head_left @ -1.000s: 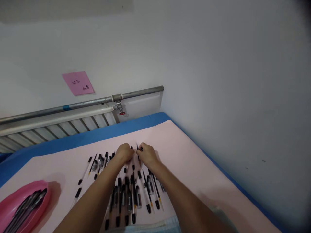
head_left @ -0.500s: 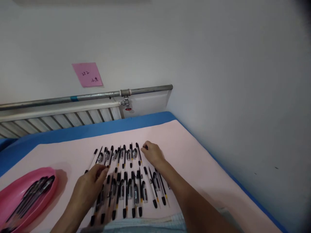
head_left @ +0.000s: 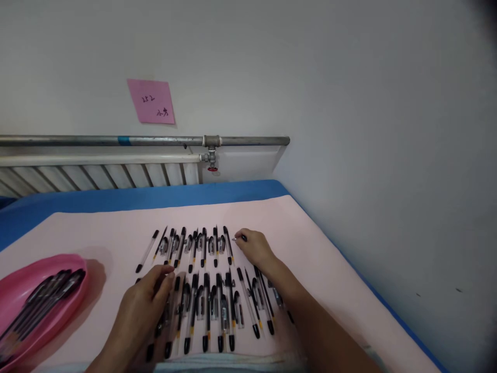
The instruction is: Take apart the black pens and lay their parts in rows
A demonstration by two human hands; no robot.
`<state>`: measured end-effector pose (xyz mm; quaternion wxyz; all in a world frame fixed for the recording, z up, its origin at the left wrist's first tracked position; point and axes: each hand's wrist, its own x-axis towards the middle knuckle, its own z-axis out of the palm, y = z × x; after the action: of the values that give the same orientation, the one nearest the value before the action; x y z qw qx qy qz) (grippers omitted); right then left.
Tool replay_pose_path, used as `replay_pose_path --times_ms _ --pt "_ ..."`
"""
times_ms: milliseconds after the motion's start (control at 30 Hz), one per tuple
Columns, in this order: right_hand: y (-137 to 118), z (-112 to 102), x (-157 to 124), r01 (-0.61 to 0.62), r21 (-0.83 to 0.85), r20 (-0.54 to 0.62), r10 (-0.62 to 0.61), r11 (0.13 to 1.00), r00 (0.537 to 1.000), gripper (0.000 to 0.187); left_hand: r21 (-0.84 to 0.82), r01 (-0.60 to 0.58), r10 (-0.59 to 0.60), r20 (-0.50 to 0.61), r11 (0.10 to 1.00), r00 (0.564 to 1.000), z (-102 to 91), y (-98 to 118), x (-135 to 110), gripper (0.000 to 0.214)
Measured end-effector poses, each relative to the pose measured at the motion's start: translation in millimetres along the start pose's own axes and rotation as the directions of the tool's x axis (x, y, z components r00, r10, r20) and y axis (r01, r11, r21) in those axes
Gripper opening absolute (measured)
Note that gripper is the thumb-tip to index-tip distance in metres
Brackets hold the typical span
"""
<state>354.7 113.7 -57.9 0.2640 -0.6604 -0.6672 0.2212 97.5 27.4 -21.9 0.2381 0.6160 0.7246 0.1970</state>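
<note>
A pale wall corner backs the bench. A pink note (head_left: 151, 101) is stuck above a grey pipe (head_left: 116, 140) and a white radiator (head_left: 97, 175). The bench has a blue top (head_left: 155, 197) covered by a pink sheet (head_left: 330, 259).

On the sheet, black-capped pens lie side by side in two rows, a far row (head_left: 194, 244) and a near row (head_left: 217, 305). A pink tray (head_left: 15, 282) at nine o'clock from the rows holds more loose pens.

The work appears to be laying pens out in ranks, and this moment looks like the far row being extended at its three o'clock end. There the right hand (head_left: 258, 249) reaches forward with the wrist low and the forearm crossing the near row. Its thumb and forefinger are pinched on a small dark piece (head_left: 241, 238), which touches or nearly touches the sheet just beside the last pen. Whether it is a cap or a pen tip is too small to tell.

The left hand (head_left: 145, 305) lies palm down over the nine o'clock end of the near row, with its fingers bent towards twelve o'clock over the pens. Whether it grasps one or only rests on them cannot be told.

As a judgement, the next move calls for a light, precise placement parallel to the neighbouring pens. The right forearm should be lifted clear so that it does not drag the near row askew.
</note>
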Motion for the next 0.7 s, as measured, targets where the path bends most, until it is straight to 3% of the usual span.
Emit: replay_pose_path --times_ms 100,200,400,700 --pt "-0.8 -4.6 0.9 -0.044 0.008 -0.023 0.045 0.999 0.999 0.016 -0.014 0.014 -0.014 0.002 1.0 1.0 -1.1 -0.8 -0.6 0.033" --pt "-1.1 -7.4 1.7 -0.072 -0.013 -0.058 0.072 0.997 0.996 0.026 -0.028 0.014 -0.014 -0.003 1.0 1.0 -1.5 0.2 -0.6 0.033" --pt "-0.2 -6.0 0.4 0.025 -0.11 -0.018 -0.028 0.994 0.999 0.043 -0.011 0.017 -0.017 0.013 1.0 1.0 -2.0 0.8 -0.6 0.032" --pt "4.4 -4.9 -1.7 0.108 -0.203 -0.037 -0.118 0.973 0.992 0.024 -0.062 0.021 -0.021 0.002 0.998 1.0 -1.8 1.5 -2.6 0.033"
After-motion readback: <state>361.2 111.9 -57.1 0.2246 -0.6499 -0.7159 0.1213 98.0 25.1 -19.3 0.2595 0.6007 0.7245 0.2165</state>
